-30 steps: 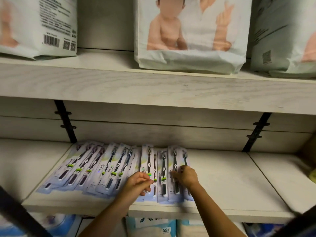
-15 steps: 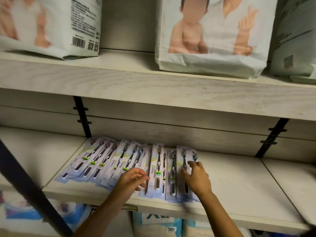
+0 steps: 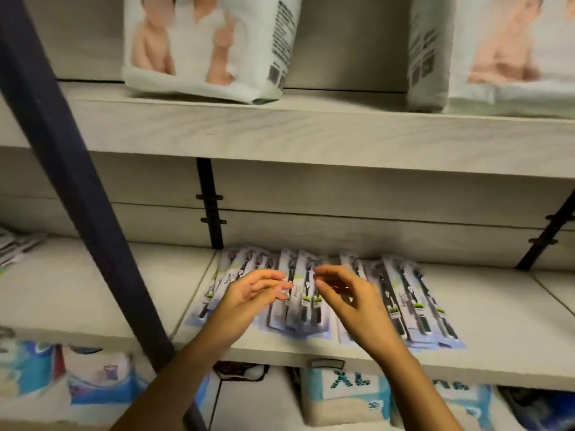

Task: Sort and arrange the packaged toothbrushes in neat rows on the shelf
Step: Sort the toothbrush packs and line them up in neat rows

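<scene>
The packaged toothbrushes lie flat on the middle shelf, a thick board with a pale, grey-white wood grain. Each pack is a long, narrow card in white and light blue with a glossy plastic cover, a dark brush inside and a small green label. They form one overlapping row from the black bracket at the back towards the right, fanned at the left end and straighter at the right.

The left hand and the right hand hover over the middle of the row, palms turned towards each other. The fingers of both hands are loosely spread and slightly curled, and they hold nothing. The picture is blurred, so it is not clear whether any fingertip touches a pack.

Half a second ago both hands were pressed down on the packs; now they are lifted off them. The view has also turned, so the row sits more to the right and the dark diagonal pole stands closer to the centre.

On the upper shelf stand soft, white diaper bags with matte, wrinkled plastic.
</scene>
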The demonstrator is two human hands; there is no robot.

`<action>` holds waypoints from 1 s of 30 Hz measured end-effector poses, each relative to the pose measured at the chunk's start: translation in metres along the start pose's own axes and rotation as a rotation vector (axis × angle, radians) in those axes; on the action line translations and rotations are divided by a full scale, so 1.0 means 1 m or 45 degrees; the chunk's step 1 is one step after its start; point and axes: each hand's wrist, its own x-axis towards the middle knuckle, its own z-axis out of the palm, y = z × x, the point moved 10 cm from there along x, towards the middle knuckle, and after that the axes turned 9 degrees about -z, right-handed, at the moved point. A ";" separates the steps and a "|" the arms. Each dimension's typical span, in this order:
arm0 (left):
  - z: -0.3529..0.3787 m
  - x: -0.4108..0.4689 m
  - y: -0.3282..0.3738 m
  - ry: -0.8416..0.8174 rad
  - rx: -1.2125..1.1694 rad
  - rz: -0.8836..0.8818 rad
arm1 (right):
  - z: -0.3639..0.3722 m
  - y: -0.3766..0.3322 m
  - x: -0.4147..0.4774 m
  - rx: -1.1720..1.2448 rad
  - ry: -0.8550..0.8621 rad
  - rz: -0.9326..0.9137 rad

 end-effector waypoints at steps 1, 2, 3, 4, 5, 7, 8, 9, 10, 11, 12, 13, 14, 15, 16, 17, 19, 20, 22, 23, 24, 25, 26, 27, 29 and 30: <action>-0.014 -0.004 0.001 -0.031 -0.001 0.008 | 0.015 -0.009 -0.001 0.012 0.027 -0.006; -0.029 -0.008 0.002 -0.073 0.000 0.005 | 0.030 -0.018 -0.002 0.036 0.069 -0.006; -0.042 -0.013 0.002 -0.120 0.004 0.000 | 0.044 -0.028 -0.004 0.071 0.121 0.001; -0.056 -0.017 0.003 -0.150 0.018 -0.002 | 0.057 -0.039 -0.005 0.108 0.161 0.004; -0.071 -0.023 0.004 -0.164 0.031 -0.003 | 0.071 -0.050 -0.005 0.140 0.178 0.008; -0.101 -0.035 0.007 -0.140 0.044 -0.016 | 0.100 -0.074 -0.004 0.174 0.159 0.018; -0.116 -0.041 0.009 -0.122 0.052 -0.010 | 0.112 -0.086 -0.004 0.182 0.151 0.015; -0.130 -0.047 0.012 -0.110 0.059 0.000 | 0.122 -0.097 -0.003 0.183 0.144 0.002; -0.144 -0.053 0.015 -0.100 0.068 0.004 | 0.132 -0.108 -0.001 0.179 0.135 -0.016; -0.157 -0.059 0.018 -0.094 0.069 0.004 | 0.141 -0.119 0.001 0.172 0.125 -0.038; -0.169 -0.065 0.020 -0.091 0.068 0.006 | 0.151 -0.129 0.003 0.169 0.110 -0.063; -0.182 -0.069 0.020 -0.086 0.069 0.009 | 0.161 -0.137 0.005 0.168 0.090 -0.085; -0.195 -0.073 0.018 -0.070 0.070 0.010 | 0.174 -0.145 0.007 0.175 0.059 -0.102; -0.209 -0.076 0.016 -0.045 0.062 0.009 | 0.188 -0.152 0.010 0.186 0.020 -0.115; -0.223 -0.080 0.015 -0.011 0.045 0.009 | 0.203 -0.157 0.011 0.199 -0.020 -0.125; -0.237 -0.083 0.013 0.023 0.026 0.007 | 0.218 -0.163 0.013 0.208 -0.050 -0.138; -0.266 -0.088 0.010 0.067 -0.007 -0.005 | 0.246 -0.172 0.019 0.220 -0.089 -0.150; -0.280 -0.091 0.007 0.080 -0.015 -0.017 | 0.259 -0.176 0.022 0.213 -0.104 -0.154; -0.307 -0.097 0.003 0.085 -0.009 -0.027 | 0.286 -0.185 0.028 0.185 -0.120 -0.151; -0.323 -0.099 0.000 0.089 -0.001 -0.029 | 0.300 -0.188 0.032 0.176 -0.121 -0.141; -0.339 -0.100 -0.002 0.093 0.010 -0.030 | 0.314 -0.192 0.037 0.171 -0.119 -0.130; -0.356 -0.100 -0.006 0.097 0.021 -0.032 | 0.329 -0.196 0.041 0.163 -0.113 -0.121; -0.374 -0.101 -0.009 0.099 0.026 -0.034 | 0.346 -0.200 0.046 0.152 -0.106 -0.113; -0.393 -0.101 -0.014 0.102 0.026 -0.036 | 0.362 -0.205 0.051 0.138 -0.098 -0.107; -0.433 -0.100 -0.022 0.105 0.032 -0.045 | 0.398 -0.213 0.062 0.114 -0.069 -0.094; -0.453 -0.099 -0.026 0.102 0.038 -0.052 | 0.415 -0.217 0.067 0.113 -0.049 -0.078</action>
